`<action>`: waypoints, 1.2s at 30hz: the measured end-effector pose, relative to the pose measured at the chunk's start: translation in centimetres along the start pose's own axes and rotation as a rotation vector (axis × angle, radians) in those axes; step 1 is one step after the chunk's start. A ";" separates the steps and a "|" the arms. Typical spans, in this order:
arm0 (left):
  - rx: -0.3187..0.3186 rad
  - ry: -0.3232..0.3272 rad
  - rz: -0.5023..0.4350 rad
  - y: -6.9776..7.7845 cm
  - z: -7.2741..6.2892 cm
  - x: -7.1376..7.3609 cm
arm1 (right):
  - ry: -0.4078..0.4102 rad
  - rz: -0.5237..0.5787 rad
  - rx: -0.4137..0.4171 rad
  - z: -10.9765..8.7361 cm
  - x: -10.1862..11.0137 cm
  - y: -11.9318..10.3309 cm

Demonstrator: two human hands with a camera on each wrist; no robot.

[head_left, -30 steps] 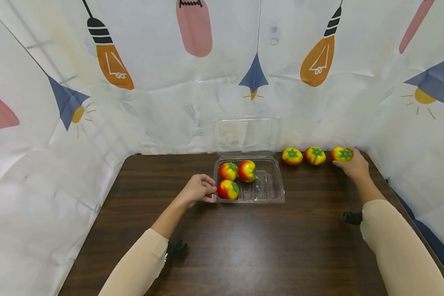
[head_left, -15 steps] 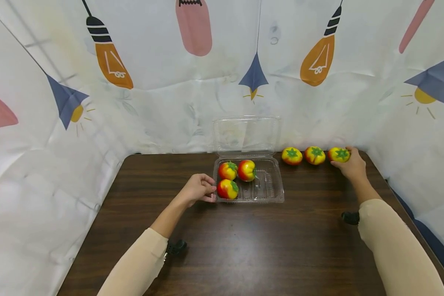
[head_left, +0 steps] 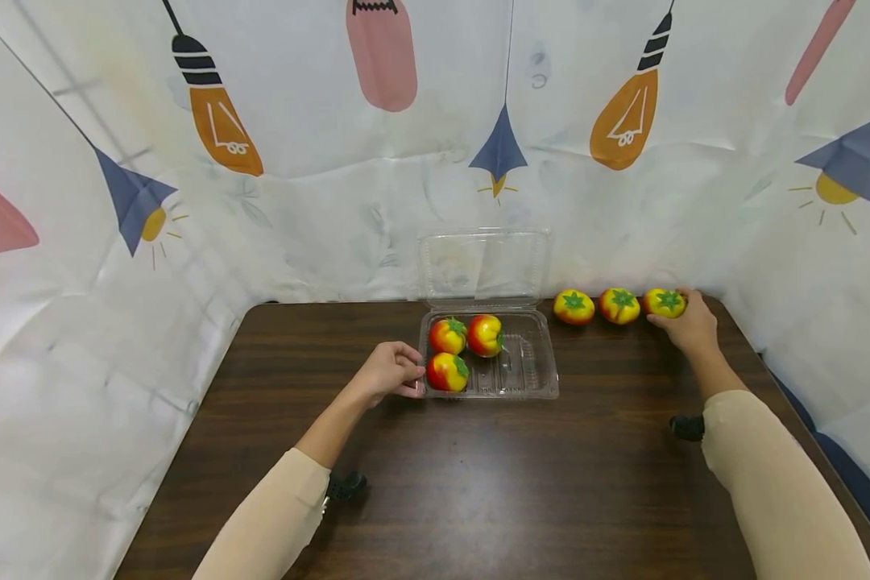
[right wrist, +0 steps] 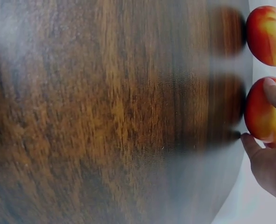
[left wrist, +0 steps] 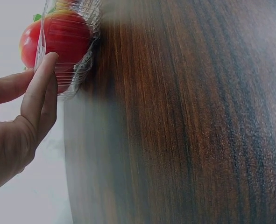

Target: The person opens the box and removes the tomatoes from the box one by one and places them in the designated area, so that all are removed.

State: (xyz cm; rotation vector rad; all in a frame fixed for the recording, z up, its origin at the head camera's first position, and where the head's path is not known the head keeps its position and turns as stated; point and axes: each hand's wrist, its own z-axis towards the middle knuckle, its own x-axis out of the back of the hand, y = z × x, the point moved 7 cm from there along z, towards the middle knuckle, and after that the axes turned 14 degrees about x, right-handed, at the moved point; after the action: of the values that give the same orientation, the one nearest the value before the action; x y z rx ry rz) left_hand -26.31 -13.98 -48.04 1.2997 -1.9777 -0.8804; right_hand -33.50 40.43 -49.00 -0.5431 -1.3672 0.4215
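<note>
A clear plastic clamshell box (head_left: 511, 393) stands on the table, its lid (head_left: 486, 266) raised against the curtain. Three red-and-yellow persimmons, with green leafy tops, lie inside: one at the back left (head_left: 446, 336), one beside it (head_left: 485, 335), one at the front left (head_left: 447, 372). My left hand (head_left: 390, 371) pinches the box's left rim between thumb and fingers; the left wrist view shows this closely. At the back right my right hand (head_left: 689, 322) holds the rightmost persimmon (head_left: 663, 303), thumb and fingers around its sides. It appears to rest on the table.
Two more persimmons, one nearer the box (head_left: 573, 307) and one in the middle (head_left: 619, 306), sit in a row along the table's back edge. A patterned curtain (head_left: 319, 225) hangs behind the dark wooden table (head_left: 478, 499) and at both sides.
My right hand has shifted slightly left with the rightmost persimmon, bringing it closer to the middle one. My left hand stays on the box rim.
</note>
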 end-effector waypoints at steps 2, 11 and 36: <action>-0.003 -0.002 -0.001 0.0 0.0 0.0 | 0.003 -0.007 0.014 0.1 0.0 -0.2; 0.005 0.003 0.004 0.0 0.0 0.0 | -0.014 -0.018 0.039 0.0 -0.2 -0.6; 0.005 0.009 0.009 0.0 0.2 0.0 | -0.048 0.025 0.045 0.0 0.0 0.1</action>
State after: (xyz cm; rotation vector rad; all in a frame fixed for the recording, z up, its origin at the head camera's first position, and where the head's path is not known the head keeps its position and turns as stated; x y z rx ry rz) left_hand -26.44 -13.91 -48.11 1.2946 -1.9784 -0.8644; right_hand -33.48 40.52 -49.02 -0.5160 -1.3948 0.4868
